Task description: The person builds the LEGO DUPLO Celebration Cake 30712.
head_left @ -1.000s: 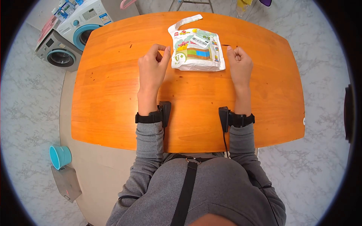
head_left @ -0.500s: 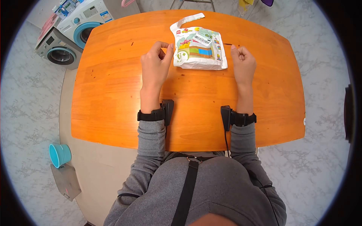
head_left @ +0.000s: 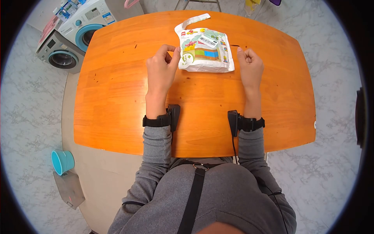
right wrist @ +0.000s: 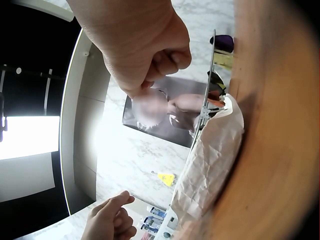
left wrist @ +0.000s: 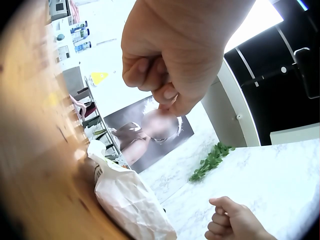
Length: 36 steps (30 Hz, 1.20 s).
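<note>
A white toy-brick bag (head_left: 205,62) with a torn strip at its top lies on the orange wooden table (head_left: 117,89). Just left of the bag is my left hand (head_left: 160,68), raised with its fingers curled and the thumb tip against the index finger. On the other side, my right hand (head_left: 250,68) is raised too, its fingers curled in and the thumb along the index finger. Neither hand holds anything. Both wrist views show the hands above the crumpled bag, which the left wrist view shows as a white side (left wrist: 127,200).
Two washing machines (head_left: 62,58) stand on the floor beyond the table's left edge. A blue bucket (head_left: 62,162) and a clear box (head_left: 68,189) are lower left. Black straps with cameras (head_left: 173,117) are on both wrists. A metal-legged stand (head_left: 198,2) is behind the table.
Both hands shifted slightly right in the view during the first half second, as did the bag with the camera. Since then they have barely moved, and the finger poses look the same.
</note>
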Each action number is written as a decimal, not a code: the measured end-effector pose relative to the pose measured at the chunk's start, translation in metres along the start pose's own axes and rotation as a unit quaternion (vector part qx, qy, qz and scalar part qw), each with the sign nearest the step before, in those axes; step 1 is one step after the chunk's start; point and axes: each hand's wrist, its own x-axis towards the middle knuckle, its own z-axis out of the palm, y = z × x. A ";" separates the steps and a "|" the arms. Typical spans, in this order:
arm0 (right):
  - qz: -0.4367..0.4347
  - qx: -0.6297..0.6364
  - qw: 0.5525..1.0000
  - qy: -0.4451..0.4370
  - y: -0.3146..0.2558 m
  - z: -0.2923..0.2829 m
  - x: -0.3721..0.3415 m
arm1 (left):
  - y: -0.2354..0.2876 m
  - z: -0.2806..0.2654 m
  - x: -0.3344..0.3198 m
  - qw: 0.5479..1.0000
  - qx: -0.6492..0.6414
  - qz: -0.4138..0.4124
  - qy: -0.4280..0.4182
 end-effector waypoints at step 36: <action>0.284 0.365 0.868 -0.183 0.042 0.019 -0.001 | -0.027 0.010 -0.004 0.694 -0.624 -0.327 -0.150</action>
